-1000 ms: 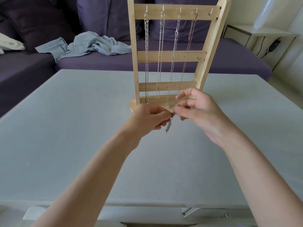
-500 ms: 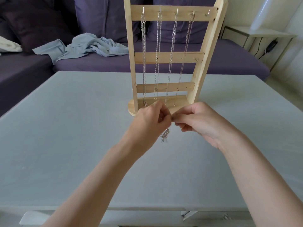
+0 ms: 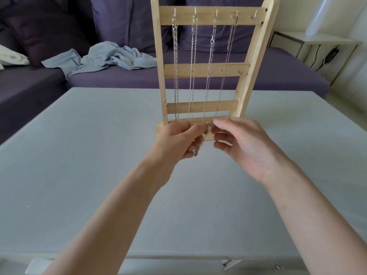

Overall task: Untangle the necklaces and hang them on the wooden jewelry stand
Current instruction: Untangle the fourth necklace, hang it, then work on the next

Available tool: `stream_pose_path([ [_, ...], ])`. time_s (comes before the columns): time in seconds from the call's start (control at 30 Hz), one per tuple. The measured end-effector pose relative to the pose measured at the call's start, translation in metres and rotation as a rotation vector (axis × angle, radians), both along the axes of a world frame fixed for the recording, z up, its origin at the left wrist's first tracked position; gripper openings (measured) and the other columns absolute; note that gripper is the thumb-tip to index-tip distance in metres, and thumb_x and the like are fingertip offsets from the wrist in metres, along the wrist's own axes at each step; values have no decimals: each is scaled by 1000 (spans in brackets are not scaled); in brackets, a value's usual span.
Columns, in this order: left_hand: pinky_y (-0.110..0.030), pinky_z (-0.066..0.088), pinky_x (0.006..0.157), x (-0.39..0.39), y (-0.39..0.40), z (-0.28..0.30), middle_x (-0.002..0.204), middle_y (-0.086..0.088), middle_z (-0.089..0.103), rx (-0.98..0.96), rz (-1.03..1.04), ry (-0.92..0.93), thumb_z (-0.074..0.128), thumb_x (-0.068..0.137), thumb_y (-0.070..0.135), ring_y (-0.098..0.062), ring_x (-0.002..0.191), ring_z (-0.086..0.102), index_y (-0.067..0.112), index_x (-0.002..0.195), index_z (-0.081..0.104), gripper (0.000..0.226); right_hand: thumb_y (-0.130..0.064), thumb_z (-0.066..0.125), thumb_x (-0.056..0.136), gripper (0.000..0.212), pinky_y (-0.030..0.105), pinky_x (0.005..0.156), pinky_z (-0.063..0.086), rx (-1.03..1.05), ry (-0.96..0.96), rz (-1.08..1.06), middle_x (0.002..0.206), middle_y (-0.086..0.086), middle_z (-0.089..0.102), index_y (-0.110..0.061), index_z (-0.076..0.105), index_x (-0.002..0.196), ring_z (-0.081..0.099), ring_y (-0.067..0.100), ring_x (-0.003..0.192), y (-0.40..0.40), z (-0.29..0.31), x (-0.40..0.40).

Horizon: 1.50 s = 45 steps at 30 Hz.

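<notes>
Both hands (image 3: pixel 210 139) pinch a necklace (image 3: pixel 195 152) together before the stand (image 3: pixel 204 70).

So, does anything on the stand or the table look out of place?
Nothing on the wooden stand looks wrong: four chains hang straight from the top hooks, and the fifth hook is empty. Both hands hold a small chain. A crumpled shirt lies on the sofa behind.

Wooden jewelry stand (image 3: pixel 206 70) is standing upright on the counter (image 3: pixel 79 155), four necklaces (image 3: pixel 211 56) hanging from its top hooks. My left hand (image 3: pixel 178 139) and right hand (image 3: pixel 244 143) are meeting just before its base, pinching a fine chain (image 3: pixel 195 153) dangling below my left fingers. Grey shirt (image 3: pixel 107 58) is lying on the purple sofa (image 3: pixel 288 76) behind.
</notes>
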<state>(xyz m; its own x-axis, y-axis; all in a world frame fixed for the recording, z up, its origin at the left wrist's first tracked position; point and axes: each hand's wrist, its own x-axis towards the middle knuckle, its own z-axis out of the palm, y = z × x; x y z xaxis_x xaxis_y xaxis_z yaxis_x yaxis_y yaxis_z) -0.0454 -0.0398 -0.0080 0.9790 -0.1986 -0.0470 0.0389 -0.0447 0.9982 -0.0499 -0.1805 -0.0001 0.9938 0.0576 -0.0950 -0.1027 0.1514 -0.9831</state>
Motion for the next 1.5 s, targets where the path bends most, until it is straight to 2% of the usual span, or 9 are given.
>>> stream_pose_path([
  [0.07, -17, 40, 58, 0, 0, 1, 59, 6, 50, -65, -14, 27, 51, 94, 22, -6, 54, 45, 14, 81, 58, 16, -10, 53, 92, 16, 24, 69, 52, 7, -18, 96, 81, 7, 67, -2, 67, 89, 63, 18, 76, 3, -1, -2],
  [0.13, -18, 41, 58, 0, 0, 0, 56, 8, 53, -63, 2, 19, 50, 94, 22, -5, 54, 48, 15, 77, 55, 19, -6, 50, 93, 19, 26, 74, 53, -28, -18, 188, 76, 5, 68, -3, 67, 85, 65, 19, 77, 7, -4, -3],
  [0.27, -14, 41, 56, 1, 2, -2, 56, 9, 55, -70, 52, 30, 50, 94, 20, -3, 54, 51, 15, 81, 57, 15, 1, 51, 90, 20, 19, 65, 49, -114, 43, 224, 78, 2, 69, -9, 68, 85, 64, 14, 70, 9, -6, -4],
  [0.4, -16, 47, 57, 5, 6, 4, 62, 7, 56, -302, 24, 150, 51, 93, 20, -7, 57, 51, 16, 82, 60, 15, 0, 65, 81, 14, 18, 61, 46, -179, 70, 202, 72, 5, 69, -6, 65, 93, 63, 11, 62, 7, -6, -4],
  [0.63, -18, 49, 51, 9, 13, 5, 65, 0, 56, -545, 55, 261, 55, 91, 12, -7, 48, 49, 9, 77, 59, 14, 4, 66, 78, 14, 16, 57, 45, -146, 42, 188, 69, 4, 69, -8, 67, 84, 57, 7, 57, 4, -5, -3],
  [0.87, -16, 45, 46, 8, 9, 3, 58, 2, 50, -439, 87, 193, 53, 92, 14, -7, 43, 44, 8, 78, 54, 16, 3, 66, 79, 11, 17, 57, 45, -167, 42, 172, 67, 3, 68, -8, 66, 80, 55, 8, 57, 5, -5, -5],
  [1.1, -16, 43, 50, 5, 2, 3, 62, 4, 49, -420, 86, 152, 49, 95, 17, -6, 49, 41, 13, 80, 58, 17, 7, 58, 82, 14, 20, 57, 44, -74, 85, 205, 66, 3, 61, -3, 64, 91, 50, 11, 58, 4, -4, -7],
  [1.3, -15, 42, 50, 3, -2, 2, 64, 6, 49, -347, 118, 117, 46, 97, 18, -6, 51, 40, 16, 81, 53, 18, 4, 57, 84, 12, 18, 56, 42, -131, 63, 185, 61, 1, 57, -3, 66, 80, 49, 10, 57, 3, -4, -8],
  [1.5, -17, 42, 47, 4, -6, 0, 70, 3, 46, -266, 185, 87, 38, 99, 19, -7, 51, 41, 13, 87, 48, 17, -6, 49, 91, 21, 22, 55, 43, -52, 76, 144, 66, 6, 57, -6, 58, 72, 50, 14, 58, 5, -5, -8],
])
